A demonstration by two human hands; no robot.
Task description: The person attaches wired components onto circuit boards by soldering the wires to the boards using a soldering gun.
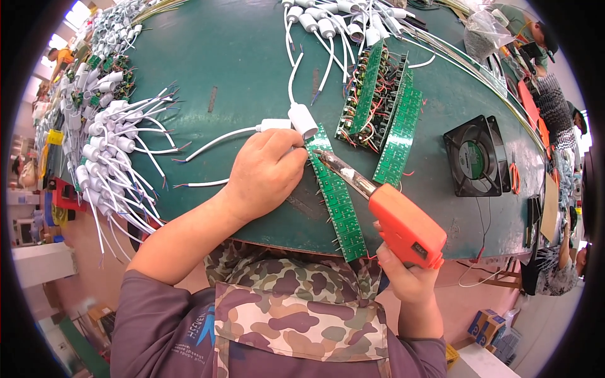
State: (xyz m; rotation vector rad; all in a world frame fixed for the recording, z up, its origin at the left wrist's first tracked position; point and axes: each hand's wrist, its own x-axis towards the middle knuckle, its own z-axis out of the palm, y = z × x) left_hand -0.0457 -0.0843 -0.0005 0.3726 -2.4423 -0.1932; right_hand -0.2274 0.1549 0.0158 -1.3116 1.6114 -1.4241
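Observation:
My left hand (pixel 268 169) is closed, with its fingers against a white lamp holder (pixel 302 121) at the upper end of a strip of green circuit boards (pixel 340 205). The fingertips are partly hidden. A white cable rises from this holder. Another white lamp holder (pixel 275 125) lies just behind the knuckles. My right hand (pixel 408 277) grips an orange soldering gun (pixel 406 223) by its handle. Its metal tip reaches the strip near the left fingers; whether it touches cannot be told. The strip slants towards me and its near end overhangs the table edge.
Piles of white lamp holders with cables (pixel 104 157) lie left, with more (pixel 328 25) at the back. Stacked circuit boards (pixel 381 94) sit right of the strip. Further right stand a black fan (pixel 477 156) and red-handled pliers (pixel 515 179) on the green table (pixel 220 63).

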